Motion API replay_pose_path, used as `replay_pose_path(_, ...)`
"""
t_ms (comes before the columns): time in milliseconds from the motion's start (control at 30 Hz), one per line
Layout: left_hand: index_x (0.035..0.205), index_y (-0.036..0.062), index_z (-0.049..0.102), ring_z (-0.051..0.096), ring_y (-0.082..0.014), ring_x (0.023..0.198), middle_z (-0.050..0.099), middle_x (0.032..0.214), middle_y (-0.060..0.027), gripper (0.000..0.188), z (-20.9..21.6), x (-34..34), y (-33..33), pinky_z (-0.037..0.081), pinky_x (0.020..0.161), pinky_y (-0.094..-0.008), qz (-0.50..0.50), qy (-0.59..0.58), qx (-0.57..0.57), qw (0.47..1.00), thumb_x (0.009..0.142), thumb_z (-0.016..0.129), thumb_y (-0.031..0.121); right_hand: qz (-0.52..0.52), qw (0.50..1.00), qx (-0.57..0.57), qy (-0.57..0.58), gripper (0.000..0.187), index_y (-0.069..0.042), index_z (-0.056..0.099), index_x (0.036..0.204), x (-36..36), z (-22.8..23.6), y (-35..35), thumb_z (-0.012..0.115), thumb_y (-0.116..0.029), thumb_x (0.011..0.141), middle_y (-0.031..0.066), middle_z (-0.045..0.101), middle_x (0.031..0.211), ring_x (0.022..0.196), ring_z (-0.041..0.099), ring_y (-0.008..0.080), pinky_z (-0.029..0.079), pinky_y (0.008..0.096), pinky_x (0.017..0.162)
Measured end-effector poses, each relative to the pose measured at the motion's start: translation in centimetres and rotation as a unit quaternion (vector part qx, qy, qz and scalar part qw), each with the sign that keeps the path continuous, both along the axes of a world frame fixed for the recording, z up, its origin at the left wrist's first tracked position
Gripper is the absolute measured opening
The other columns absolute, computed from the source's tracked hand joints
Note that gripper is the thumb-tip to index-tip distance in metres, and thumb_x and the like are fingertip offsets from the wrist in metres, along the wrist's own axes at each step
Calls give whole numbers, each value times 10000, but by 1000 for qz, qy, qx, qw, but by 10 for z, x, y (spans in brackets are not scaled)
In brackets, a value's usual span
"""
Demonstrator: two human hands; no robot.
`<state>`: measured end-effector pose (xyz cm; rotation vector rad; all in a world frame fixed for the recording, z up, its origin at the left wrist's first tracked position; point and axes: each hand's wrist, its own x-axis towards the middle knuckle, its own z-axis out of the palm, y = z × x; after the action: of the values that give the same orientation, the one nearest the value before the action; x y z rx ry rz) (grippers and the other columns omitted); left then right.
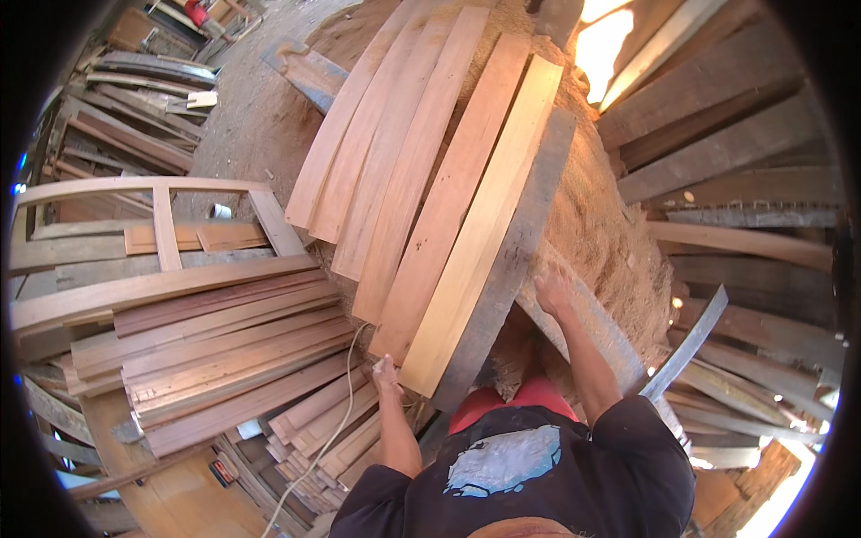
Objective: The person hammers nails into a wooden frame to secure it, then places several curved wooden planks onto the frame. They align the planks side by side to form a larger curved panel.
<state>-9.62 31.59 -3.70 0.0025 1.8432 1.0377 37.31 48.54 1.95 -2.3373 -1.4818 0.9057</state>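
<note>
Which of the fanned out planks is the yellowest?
The far-right plank, beside the dark board: it is pale yellow, while the other planks look pinkish.

I count five reddish planks (395, 152), one yellow plank (487, 222), one wooden frame (165, 229) at left, one pale cord (351, 386) near left; mine: one left hand (387, 375), one right hand (553, 289).

From my distant feed I see a dark, nearly black short-sleeved shirt (610, 484) filling the bottom centre of the frame. A print (502, 459) covers its front: a ragged-edged, pale grey-blue patch with brighter blue broken pieces along its lower rim. The left sleeve (369, 502) and right sleeve (644, 448) look plain, and I find both forearms bare below them. Just above the shirt, I make out red legwear (475, 409).
</note>
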Motion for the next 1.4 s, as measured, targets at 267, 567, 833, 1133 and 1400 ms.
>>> replay_pose_path(267, 1282, -50, 583, 605, -279, 1060, 644, 1194, -132, 415, -61, -17, -10, 541, 893, -463, 122, -35, 17, 992, 1018, 626, 267, 132, 990, 15, 36, 563, 93, 518, 1320, -17, 51, 158, 587, -333, 957, 342, 601, 1268, 1239, 560, 472, 445, 509, 1060)
replay_pose_path(567, 1230, -86, 612, 624, -252, 978, 671, 1136, -123, 424, -27, 10, 7, 526, 881, -421, 101, 10, 3, 995, 1035, 602, 291, 178, 983, -33, 27, 497, 98, 602, 1214, -62, 47, 261, 620, -298, 915, 337, 607, 1251, 1182, 605, 469, 503, 523, 994)
replay_pose_path(833, 1193, -89, 638, 631, -209, 978, 683, 1116, -108, 446, -11, 20, 3, 510, 892, -371, 37, 44, 16, 998, 1027, 615, 324, 84, 995, -49, -18, 493, 111, 633, 1188, -89, 11, 327, 618, -283, 893, 361, 652, 1165, 1146, 637, 474, 514, 503, 981)
replay_pose_path(1133, 1145, -88, 630, 631, -183, 898, 692, 1034, -94, 456, 7, 20, 5, 520, 806, -346, 29, 40, -8, 999, 1020, 619, 351, -8, 999, -40, 19, 488, 133, 669, 1069, -95, 10, 348, 644, -315, 877, 357, 674, 1101, 1085, 669, 454, 524, 491, 946)
replay_pose_path(1400, 1177, -73, 612, 623, -174, 924, 676, 1093, -109, 392, 10, 6, 13, 530, 833, -364, 58, 30, -7, 998, 1028, 615, 289, -7, 997, 77, 12, 466, 140, 626, 1032, -115, -25, 368, 650, -308, 908, 327, 681, 1048, 969, 698, 392, 538, 449, 867)
